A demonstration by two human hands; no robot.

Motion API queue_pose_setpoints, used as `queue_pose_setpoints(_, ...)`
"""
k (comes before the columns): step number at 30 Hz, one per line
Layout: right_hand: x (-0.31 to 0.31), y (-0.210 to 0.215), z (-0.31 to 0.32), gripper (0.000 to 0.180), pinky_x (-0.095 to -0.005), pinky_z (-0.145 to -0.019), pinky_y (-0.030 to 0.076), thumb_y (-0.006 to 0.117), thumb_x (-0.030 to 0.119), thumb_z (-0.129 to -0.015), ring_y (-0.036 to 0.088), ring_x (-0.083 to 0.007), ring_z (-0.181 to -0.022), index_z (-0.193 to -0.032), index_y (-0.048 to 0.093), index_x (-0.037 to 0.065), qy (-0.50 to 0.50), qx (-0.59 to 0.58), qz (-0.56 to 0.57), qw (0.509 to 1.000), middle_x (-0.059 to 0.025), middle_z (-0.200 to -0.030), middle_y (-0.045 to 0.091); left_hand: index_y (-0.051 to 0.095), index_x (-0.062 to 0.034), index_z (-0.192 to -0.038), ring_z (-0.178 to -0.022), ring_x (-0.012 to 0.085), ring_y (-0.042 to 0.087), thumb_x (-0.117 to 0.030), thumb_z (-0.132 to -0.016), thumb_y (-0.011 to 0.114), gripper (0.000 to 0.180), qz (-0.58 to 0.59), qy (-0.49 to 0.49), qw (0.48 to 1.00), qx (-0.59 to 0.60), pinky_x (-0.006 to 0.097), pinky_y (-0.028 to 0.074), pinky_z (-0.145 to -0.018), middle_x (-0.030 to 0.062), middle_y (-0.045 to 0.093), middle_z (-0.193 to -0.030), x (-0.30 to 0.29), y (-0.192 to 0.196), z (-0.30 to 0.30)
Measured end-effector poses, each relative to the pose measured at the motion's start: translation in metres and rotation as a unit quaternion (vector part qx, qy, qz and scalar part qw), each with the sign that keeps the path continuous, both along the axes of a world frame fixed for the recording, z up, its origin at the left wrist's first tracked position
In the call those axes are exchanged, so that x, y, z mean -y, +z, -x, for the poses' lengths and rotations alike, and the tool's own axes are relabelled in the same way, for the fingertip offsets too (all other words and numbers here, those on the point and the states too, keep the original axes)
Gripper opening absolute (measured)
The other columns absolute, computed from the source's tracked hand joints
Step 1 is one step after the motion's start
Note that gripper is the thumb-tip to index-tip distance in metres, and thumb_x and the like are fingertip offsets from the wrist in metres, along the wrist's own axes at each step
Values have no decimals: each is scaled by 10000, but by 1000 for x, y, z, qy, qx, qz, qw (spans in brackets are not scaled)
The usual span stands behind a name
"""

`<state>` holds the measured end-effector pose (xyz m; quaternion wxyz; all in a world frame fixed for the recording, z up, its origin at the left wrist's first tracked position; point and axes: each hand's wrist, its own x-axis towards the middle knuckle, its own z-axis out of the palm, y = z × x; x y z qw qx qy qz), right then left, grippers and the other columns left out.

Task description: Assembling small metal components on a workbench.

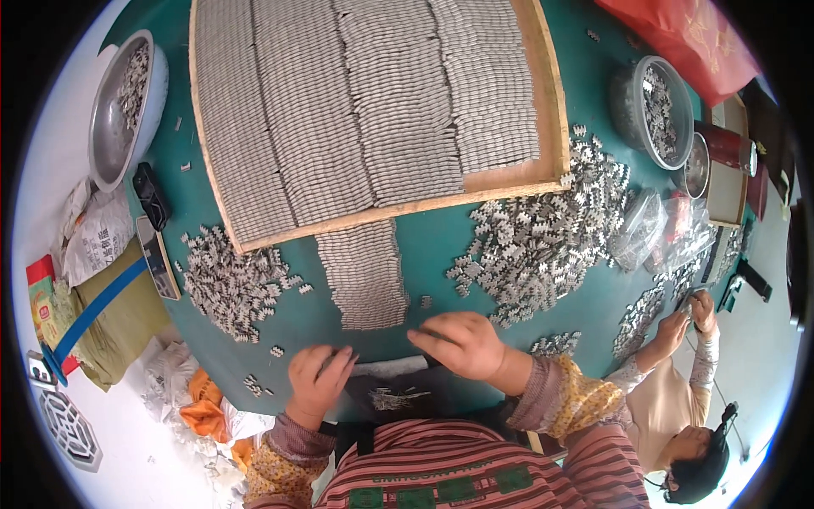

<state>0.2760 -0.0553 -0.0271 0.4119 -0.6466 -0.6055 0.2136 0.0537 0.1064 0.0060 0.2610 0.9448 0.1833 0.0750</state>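
My left hand point(315, 378) is raised near the table's front edge, thumb and fingers apart, and I see nothing in it. My right hand point(463, 345) reaches in from the right with fingers stretched leftward; nothing shows in them either. Just beyond both hands lies a strip of small grey ridged pieces point(363, 276), set in tight rows. Between my wrists, at the edge, sits a dark pad point(360, 392) with a pale band and several thin slivers on it. Loose zigzag pieces are heaped to the left point(231, 284) and in a larger pile to the right point(543, 237).
Beyond the strip stands a wooden-framed tray point(553, 102) packed with rows of pieces. A metal bowl point(100, 119) at left and a plastic tub point(626, 114) at right hold more. At right, a co-worker's hands point(685, 318) handle something small. Plastic bags point(640, 229) lie by the right pile.
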Motion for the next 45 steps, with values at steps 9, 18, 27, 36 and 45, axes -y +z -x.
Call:
queue_pose_setpoints(9, -19, -11, 8, 361, -315, -606, 531, 655, 82, -683, 634, -208, -741, -1039, 715, 62, -19, 71, -5, 997, -64, -907, 598, 707, -48, -948, -709, 237, 596, -13, -661, 770, 296, -17, 7, 999, 48, 341, 480, -559, 66, 559, -853, -12, -19, -26)
queue_pose_setpoints(18, -15, -10, 15, 351, -330, -748, 523, 604, 118, -740, 619, -196, -870, -1081, 674, 73, -6, 106, 23, 994, -56, -963, 586, 692, -32, -945, -745, 253, 604, -36, -658, 771, 298, -24, -11, 997, 67, 359, 504, -612, 72, 584, -907, -9, -23, -22)
queue_pose_setpoints(27, -19, -4, 18, 380, -318, -766, 497, 593, 129, -744, 600, -190, -876, -1112, 655, 61, -28, 154, 33, 987, -45, -1013, 574, 662, -28, -1034, -768, 270, 595, -20, -632, 792, 422, 1, 2, 999, 52, 364, 499, -638, 91, 576, -932, -11, -22, -24)
queue_pose_setpoints(36, -21, -3, 15, 391, -311, -793, 468, 580, 146, -734, 583, -189, -942, -1113, 646, 74, -21, 166, 40, 985, -37, -1023, 578, 664, -36, -1055, -786, 269, 593, -46, -672, 778, 400, -18, 2, 1000, 17, 367, 506, -655, 87, 568, -919, -10, -15, -32)
queue_pose_setpoints(45, -11, -9, 12, 361, -311, -791, 462, 580, 165, -724, 570, -185, -910, -1061, 667, 68, -36, 193, -32, 980, -32, -1035, 588, 706, -87, -1021, -800, 263, 597, -42, -709, 758, 319, -72, -32, 996, 37, 369, 493, -668, 62, 592, -943, -7, -24, -26)
